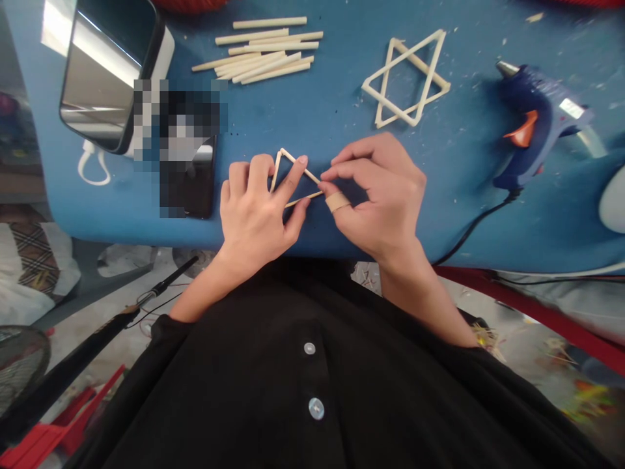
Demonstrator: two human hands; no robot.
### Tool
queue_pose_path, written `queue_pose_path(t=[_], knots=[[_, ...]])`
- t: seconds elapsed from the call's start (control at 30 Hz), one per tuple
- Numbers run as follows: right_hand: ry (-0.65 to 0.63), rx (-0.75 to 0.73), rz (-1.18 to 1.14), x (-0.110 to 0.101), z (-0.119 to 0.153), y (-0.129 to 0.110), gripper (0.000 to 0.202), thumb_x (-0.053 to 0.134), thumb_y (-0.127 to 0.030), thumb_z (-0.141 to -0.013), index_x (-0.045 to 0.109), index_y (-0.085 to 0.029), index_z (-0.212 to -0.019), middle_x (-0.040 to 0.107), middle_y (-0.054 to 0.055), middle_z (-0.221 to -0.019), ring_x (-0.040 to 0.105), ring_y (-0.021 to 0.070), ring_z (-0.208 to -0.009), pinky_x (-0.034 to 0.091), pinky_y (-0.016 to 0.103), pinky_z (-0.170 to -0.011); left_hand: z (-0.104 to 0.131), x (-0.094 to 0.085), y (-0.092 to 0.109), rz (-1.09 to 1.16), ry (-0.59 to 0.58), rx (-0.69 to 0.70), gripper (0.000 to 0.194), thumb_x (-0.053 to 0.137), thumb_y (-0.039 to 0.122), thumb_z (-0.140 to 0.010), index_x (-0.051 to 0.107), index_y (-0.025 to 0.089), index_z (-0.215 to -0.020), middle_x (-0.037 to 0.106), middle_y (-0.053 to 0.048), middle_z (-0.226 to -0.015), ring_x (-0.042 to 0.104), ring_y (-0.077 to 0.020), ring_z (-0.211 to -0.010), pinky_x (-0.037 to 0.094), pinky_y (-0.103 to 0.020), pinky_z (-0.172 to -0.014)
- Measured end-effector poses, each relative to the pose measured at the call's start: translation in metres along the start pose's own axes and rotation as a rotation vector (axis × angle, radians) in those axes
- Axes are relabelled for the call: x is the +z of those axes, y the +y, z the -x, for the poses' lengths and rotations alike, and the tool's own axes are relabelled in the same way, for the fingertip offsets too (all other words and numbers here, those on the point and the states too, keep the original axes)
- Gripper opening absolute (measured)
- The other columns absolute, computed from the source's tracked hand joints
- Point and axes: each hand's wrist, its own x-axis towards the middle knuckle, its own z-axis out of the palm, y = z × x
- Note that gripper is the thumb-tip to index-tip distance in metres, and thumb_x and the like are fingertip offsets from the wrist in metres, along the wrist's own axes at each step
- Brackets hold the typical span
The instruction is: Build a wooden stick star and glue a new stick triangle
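A small triangle of thin wooden sticks (pixel 291 157) lies flat on the blue table in front of me. My left hand (pixel 256 208) steadies it, index fingertip on the upper stick and thumb against the lower one; part of the left side is hidden under the fingers. At the right corner, the thumb and forefinger of my right hand (pixel 378 195) pinch the stick ends. A tan band wraps the right thumb. Farther back lies a six-pointed star of sticks (pixel 415 120).
Loose wooden sticks (pixel 273 47) lie in a pile at the back. On the right rests a blue glue gun (pixel 532 117), its cord running to the front edge. A mirror-like screen device (pixel 105 71) and a dark phone (pixel 200 185), partly pixelated, occupy the left.
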Motion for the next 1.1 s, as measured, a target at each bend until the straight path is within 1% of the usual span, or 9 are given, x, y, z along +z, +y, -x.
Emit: queue_pose_path(t=[0.07, 0.17, 0.23, 0.33, 0.47, 0.63, 0.87, 0.97, 1.1], knots=[[0.037, -0.034, -0.011, 0.002, 0.003, -0.005, 0.012, 0.068, -0.023, -0.101, 0.077, -0.029, -0.096, 0.075, 0.007, -0.108, 0.071, 0.0277, -0.102, 0.061, 0.052, -0.09, 0.0, 0.0, 0.0, -0.018, 0.01, 0.004, 0.058, 0.055, 0.06, -0.106, 0.06, 0.037, -0.159, 0.064, -0.015, -0.138, 0.054, -0.0417, -0.128, 0.046, -0.054, -0.108], [0.106, -0.084, -0.031, 0.003, 0.01, -0.01, 0.01, 0.072, -0.021, -0.099, 0.078, -0.028, -0.094, 0.075, 0.006, -0.102, 0.07, 0.0246, -0.094, 0.061, 0.047, -0.083, 0.0, 0.001, -0.001, -0.02, 0.014, 0.005, 0.061, 0.054, 0.064, -0.106, 0.06, 0.036, -0.159, 0.064, -0.016, -0.138, 0.053, -0.0417, -0.129, 0.047, -0.053, -0.106], [0.127, -0.086, -0.024, 0.001, 0.016, -0.01, 0.008, 0.074, -0.021, -0.097, 0.079, -0.026, -0.094, 0.074, 0.006, -0.098, 0.068, 0.0235, -0.089, 0.059, 0.046, -0.08, 0.0, 0.001, -0.001, -0.007, 0.005, 0.003, 0.063, 0.053, 0.066, -0.106, 0.06, 0.035, -0.16, 0.064, -0.016, -0.139, 0.053, -0.042, -0.13, 0.047, -0.053, -0.107], [0.141, -0.08, 0.019, -0.003, 0.022, -0.006, 0.007, 0.075, -0.02, -0.094, 0.079, -0.025, -0.093, 0.074, 0.005, -0.096, 0.067, 0.0219, -0.085, 0.058, 0.045, -0.079, -0.001, 0.0, -0.001, 0.015, -0.014, -0.001, 0.061, 0.053, 0.063, -0.106, 0.06, 0.034, -0.16, 0.064, -0.016, -0.14, 0.052, -0.043, -0.132, 0.046, -0.054, -0.108], [0.156, -0.034, 0.064, -0.006, 0.023, -0.001, 0.009, 0.073, -0.02, -0.095, 0.08, -0.025, -0.094, 0.073, 0.005, -0.096, 0.067, 0.0221, -0.086, 0.057, 0.044, -0.08, -0.001, 0.001, -0.001, 0.023, -0.006, 0.0, 0.057, 0.056, 0.056, -0.107, 0.062, 0.034, -0.159, 0.064, -0.016, -0.138, 0.052, -0.0438, -0.131, 0.045, -0.056, -0.108], [0.143, -0.001, 0.055, -0.003, 0.018, 0.004, 0.01, 0.071, -0.021, -0.097, 0.079, -0.025, -0.097, 0.072, 0.007, -0.099, 0.069, 0.0247, -0.092, 0.057, 0.047, -0.085, -0.001, 0.003, -0.001, 0.014, 0.027, 0.014, 0.055, 0.057, 0.052, -0.107, 0.063, 0.035, -0.158, 0.064, -0.016, -0.135, 0.053, -0.0429, -0.128, 0.045, -0.057, -0.108], [0.067, 0.038, 0.019, 0.002, 0.011, 0.005, 0.011, 0.067, -0.025, -0.1, 0.078, -0.025, -0.098, 0.07, 0.01, -0.104, 0.068, 0.0284, -0.1, 0.057, 0.051, -0.091, 0.0, 0.004, -0.002, 0.004, 0.037, 0.023, 0.055, 0.056, 0.052, -0.107, 0.062, 0.036, -0.159, 0.064, -0.016, -0.136, 0.054, -0.0423, -0.126, 0.045, -0.056, -0.106], [0.043, 0.01, 0.019, 0.003, 0.011, 0.001, 0.011, 0.065, -0.024, -0.1, 0.077, -0.025, -0.101, 0.07, 0.009, -0.105, 0.067, 0.0279, -0.101, 0.057, 0.051, -0.092, 0.0, 0.004, -0.002, 0.002, 0.048, 0.027, 0.055, 0.058, 0.052, -0.107, 0.062, 0.035, -0.159, 0.064, -0.016, -0.135, 0.054, -0.0418, -0.126, 0.045, -0.055, -0.106], [0.093, -0.136, -0.004, 0.001, 0.013, -0.004, 0.015, 0.065, -0.019, -0.099, 0.075, -0.026, -0.108, 0.071, 0.008, -0.108, 0.067, 0.0243, -0.096, 0.057, 0.045, -0.084, 0.0, 0.005, -0.003, 0.013, 0.046, 0.031, 0.055, 0.056, 0.054, -0.108, 0.062, 0.035, -0.159, 0.064, -0.016, -0.135, 0.054, -0.0413, -0.126, 0.045, -0.054, -0.106]])
